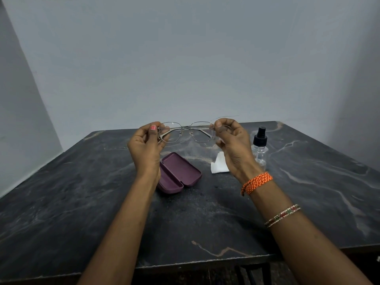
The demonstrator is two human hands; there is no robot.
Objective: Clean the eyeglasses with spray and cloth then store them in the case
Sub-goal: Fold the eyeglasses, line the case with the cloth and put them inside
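Nearest cam: both forearms over the dark marble table (61, 202), right one w/ an orange thread band (257, 183) & a beaded bangle (282, 215). Left hand (145, 144) pinched the eyeglasses (186, 131) at their 9 o'clock end, right hand (231, 140) at 3 o'clock; glasses held up off the table, lenses facing away. Open maroon case (181, 173) lay below at 6 o'clock. White cloth (219, 166) & spray bottle (260, 147) sat at 4 o'clock.

thin metal eyeglasses (186, 131), matt marbled table (205, 219)
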